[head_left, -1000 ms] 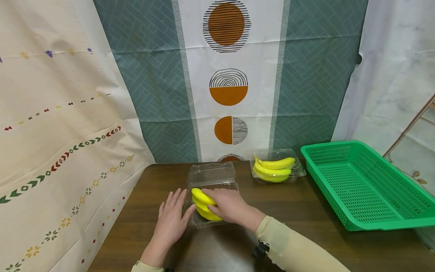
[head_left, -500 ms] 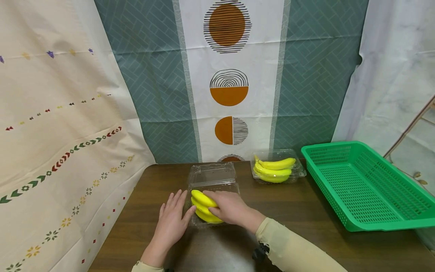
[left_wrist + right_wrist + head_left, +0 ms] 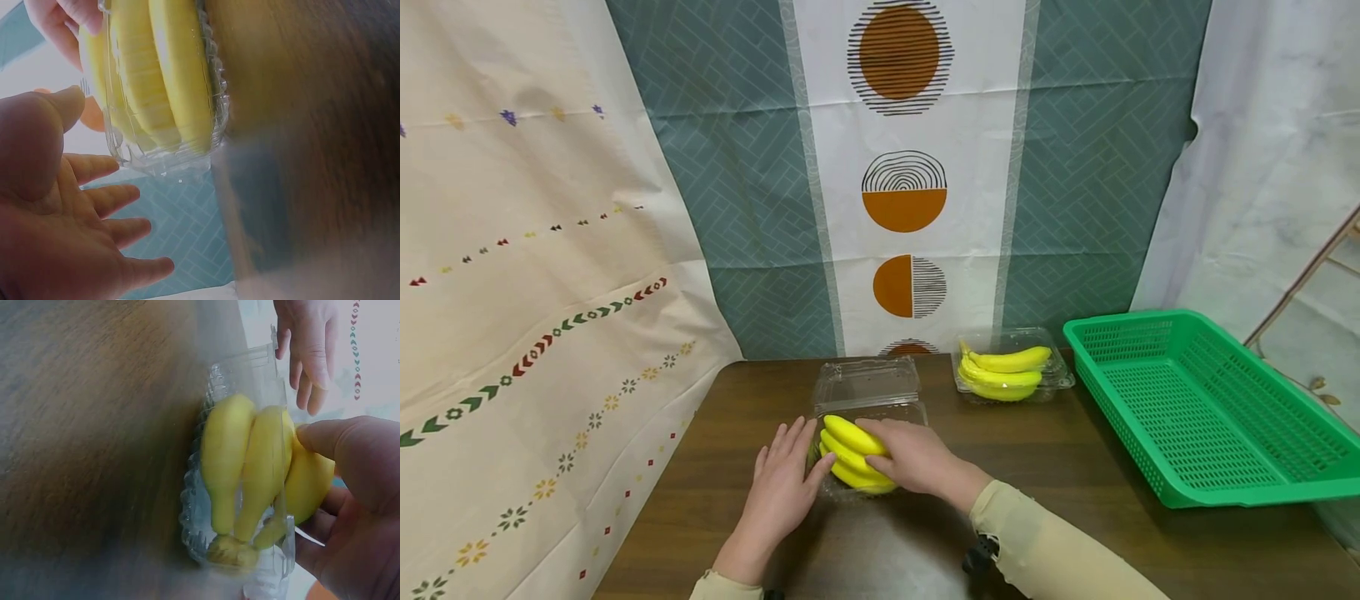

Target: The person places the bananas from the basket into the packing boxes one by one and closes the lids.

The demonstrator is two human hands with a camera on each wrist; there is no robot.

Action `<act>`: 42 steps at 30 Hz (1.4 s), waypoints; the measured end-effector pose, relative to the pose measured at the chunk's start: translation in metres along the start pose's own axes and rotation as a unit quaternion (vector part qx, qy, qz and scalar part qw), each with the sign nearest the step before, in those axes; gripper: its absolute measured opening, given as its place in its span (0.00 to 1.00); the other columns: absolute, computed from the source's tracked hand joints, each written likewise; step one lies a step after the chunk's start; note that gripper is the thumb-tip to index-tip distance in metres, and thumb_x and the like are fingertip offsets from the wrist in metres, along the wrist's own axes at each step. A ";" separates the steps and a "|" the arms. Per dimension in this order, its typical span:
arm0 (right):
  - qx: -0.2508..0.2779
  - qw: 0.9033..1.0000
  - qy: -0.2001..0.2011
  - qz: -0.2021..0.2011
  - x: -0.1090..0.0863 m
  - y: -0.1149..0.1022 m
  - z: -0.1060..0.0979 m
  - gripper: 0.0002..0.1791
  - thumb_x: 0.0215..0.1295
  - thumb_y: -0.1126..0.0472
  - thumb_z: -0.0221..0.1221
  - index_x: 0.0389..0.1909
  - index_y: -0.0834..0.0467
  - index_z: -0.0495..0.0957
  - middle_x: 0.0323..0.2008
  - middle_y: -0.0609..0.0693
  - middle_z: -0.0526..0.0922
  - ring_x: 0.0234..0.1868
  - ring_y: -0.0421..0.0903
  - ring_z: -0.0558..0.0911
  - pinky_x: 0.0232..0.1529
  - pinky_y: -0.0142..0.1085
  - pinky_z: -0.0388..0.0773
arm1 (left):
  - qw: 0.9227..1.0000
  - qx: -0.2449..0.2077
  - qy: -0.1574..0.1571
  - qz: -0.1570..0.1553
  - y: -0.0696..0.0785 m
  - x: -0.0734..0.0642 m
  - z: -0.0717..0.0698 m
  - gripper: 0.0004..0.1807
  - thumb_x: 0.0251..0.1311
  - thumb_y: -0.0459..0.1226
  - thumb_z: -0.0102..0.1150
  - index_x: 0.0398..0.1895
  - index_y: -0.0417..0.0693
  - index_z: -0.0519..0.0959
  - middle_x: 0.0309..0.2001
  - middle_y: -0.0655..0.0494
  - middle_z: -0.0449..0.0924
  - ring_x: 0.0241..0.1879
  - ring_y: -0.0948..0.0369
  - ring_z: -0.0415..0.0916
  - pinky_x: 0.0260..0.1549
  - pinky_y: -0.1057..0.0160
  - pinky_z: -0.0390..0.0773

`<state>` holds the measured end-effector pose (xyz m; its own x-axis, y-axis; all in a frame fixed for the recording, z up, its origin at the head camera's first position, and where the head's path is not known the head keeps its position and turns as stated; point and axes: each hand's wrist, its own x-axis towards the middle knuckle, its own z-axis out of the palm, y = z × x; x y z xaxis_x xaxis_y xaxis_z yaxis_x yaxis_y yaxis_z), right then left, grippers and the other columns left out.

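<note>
A bunch of yellow bananas [image 3: 850,457] lies in the base of a clear plastic clamshell box [image 3: 898,412], whose lid [image 3: 867,385] is folded back behind it. My right hand [image 3: 917,454] grips the bunch from the right. In the right wrist view the thumb [image 3: 325,436] presses on the uppermost banana [image 3: 309,484], and the stem end [image 3: 231,551] sits low in the box on the right hand's side. My left hand [image 3: 782,483] is at the box's left side with its fingers spread and straight, holding nothing.
A second clear box [image 3: 1060,375] with a banana bunch [image 3: 1003,375] stands at the back, right of the middle. The green plastic basket [image 3: 1180,500] takes up the right side of the brown table [image 3: 1037,458]. Cloth [image 3: 760,208] hangs behind the table.
The bunch has shifted slightly to the right in the box, and my right hand has moved with it. My left hand has stayed nearly still.
</note>
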<state>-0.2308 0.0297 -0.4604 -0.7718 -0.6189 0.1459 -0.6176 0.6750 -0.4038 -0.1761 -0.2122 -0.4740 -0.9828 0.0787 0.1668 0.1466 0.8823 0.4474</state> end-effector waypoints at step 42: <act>-0.004 0.994 -0.018 0.108 -0.046 0.040 -0.001 0.54 0.80 0.27 0.55 0.88 0.62 0.56 0.89 0.58 0.52 0.88 0.59 0.53 0.83 0.57 0.57 | 0.999 0.023 -0.024 0.001 -0.006 0.006 0.009 0.42 0.81 0.56 0.61 0.86 0.42 0.64 0.84 0.34 0.60 0.85 0.35 0.50 0.75 0.20 0.49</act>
<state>-0.2201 0.0859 -0.4823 -0.8803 -0.4739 0.0235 -0.4399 0.7966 -0.4146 -0.1834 -0.2128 -0.4835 -0.9869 0.1017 0.1253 0.1446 0.9024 0.4059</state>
